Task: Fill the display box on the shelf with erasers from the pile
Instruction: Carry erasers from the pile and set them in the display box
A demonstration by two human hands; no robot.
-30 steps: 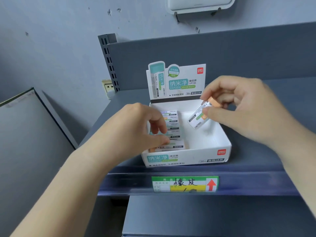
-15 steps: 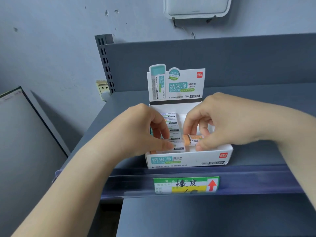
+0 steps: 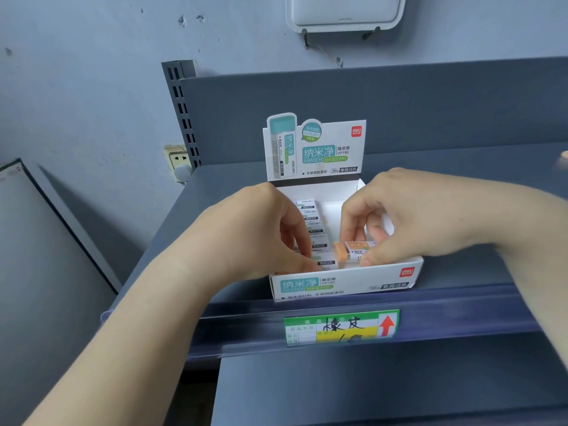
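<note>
Orange eraser (image 3: 353,252), airborne a second ago, now low in display box (image 3: 344,282), both hands' grips pinching erasers.

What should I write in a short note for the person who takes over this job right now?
Left hand: fingers curled on the row of erasers along the left side of the display box, steadying them.
Right hand: pinches an orange-ended eraser, low at the front of the box, beside that row.
Done: one row stands on the left side.
Left: let go of this eraser and fill the right side, which looks mostly bare. The pile is not in view.
</note>
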